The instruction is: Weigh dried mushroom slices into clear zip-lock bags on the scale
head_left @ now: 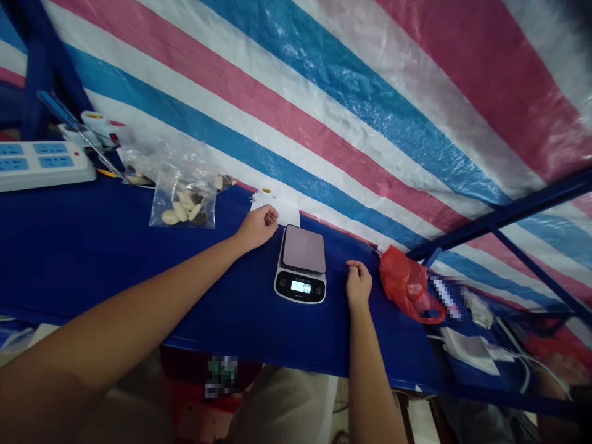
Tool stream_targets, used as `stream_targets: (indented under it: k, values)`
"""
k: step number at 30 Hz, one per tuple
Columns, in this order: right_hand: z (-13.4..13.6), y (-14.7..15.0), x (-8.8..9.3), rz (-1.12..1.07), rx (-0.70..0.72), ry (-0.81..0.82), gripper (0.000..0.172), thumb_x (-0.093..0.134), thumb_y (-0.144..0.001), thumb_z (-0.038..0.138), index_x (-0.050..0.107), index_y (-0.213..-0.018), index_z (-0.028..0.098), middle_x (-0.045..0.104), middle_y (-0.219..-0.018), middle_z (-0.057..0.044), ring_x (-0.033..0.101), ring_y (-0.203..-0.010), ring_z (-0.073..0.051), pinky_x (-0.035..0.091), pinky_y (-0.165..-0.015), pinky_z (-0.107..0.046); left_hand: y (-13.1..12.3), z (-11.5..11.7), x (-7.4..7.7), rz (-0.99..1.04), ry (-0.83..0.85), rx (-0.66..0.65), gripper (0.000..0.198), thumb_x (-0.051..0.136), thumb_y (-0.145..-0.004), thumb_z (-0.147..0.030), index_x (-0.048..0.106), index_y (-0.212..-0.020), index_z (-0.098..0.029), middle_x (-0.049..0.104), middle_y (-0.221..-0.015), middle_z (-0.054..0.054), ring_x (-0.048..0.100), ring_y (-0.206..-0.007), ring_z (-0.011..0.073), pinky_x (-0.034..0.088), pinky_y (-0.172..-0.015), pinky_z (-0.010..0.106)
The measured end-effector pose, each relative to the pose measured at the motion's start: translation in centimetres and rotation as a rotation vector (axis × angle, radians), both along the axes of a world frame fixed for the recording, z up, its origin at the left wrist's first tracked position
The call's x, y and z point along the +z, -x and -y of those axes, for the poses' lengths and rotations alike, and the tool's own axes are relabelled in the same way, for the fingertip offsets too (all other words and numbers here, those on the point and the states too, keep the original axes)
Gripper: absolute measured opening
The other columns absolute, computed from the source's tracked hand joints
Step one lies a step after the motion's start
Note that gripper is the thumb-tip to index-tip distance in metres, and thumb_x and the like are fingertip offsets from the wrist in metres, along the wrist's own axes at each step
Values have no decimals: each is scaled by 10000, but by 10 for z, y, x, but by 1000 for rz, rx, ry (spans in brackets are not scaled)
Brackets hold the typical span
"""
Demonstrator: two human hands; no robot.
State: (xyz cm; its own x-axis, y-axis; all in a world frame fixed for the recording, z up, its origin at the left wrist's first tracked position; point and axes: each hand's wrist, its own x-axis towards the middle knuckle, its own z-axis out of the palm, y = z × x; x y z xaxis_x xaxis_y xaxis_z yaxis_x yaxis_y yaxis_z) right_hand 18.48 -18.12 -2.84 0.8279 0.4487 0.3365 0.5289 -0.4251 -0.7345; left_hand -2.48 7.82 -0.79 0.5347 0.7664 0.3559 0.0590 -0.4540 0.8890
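A kitchen scale (303, 251) with a lit display lies on the blue table between my two hands. Its display shows a small number that I cannot read with certainty. On the scale's left, my left hand (259, 227) is loosely curled at the edge of a white paper (287, 213), with nothing visible in it. My right hand (359, 285) rests on the table to the right of the scale, fingers folded and nothing showing in them. A clear plastic bag (182, 209) of pale and dark pebble-like pieces lies left of my left hand.
A red plastic bag (407, 287) sits right of my right hand. At the far left are a power strip (41, 163) and more clear bags. White papers (469, 348) and cables lie at the right. A striped tarp (296, 105) rises behind the table (115, 259).
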Motion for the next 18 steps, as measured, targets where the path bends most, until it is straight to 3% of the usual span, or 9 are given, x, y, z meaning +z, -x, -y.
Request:
stream_targets:
  k: [6, 18]
  values:
    - [-5, 6, 8, -31, -62, -22, 323, 528, -770, 453, 683, -862, 185, 620, -692, -22, 528, -651, -194, 419, -664, -311, 0, -4, -3, 7, -15, 27, 135, 599, -723, -133, 587, -839, -201, 651, -798, -3, 602, -711, 137, 512, -746, 293]
    - [-3, 22, 18, -54, 76, 29, 301, 630, -803, 500, 673, -814, 202, 465, -607, 48, 450, -582, -154, 383, -604, -292, 0, -3, -4, -25, -43, -25, 150, 597, -738, -126, 586, -870, -196, 648, -828, 4, 616, -760, 144, 518, -764, 293]
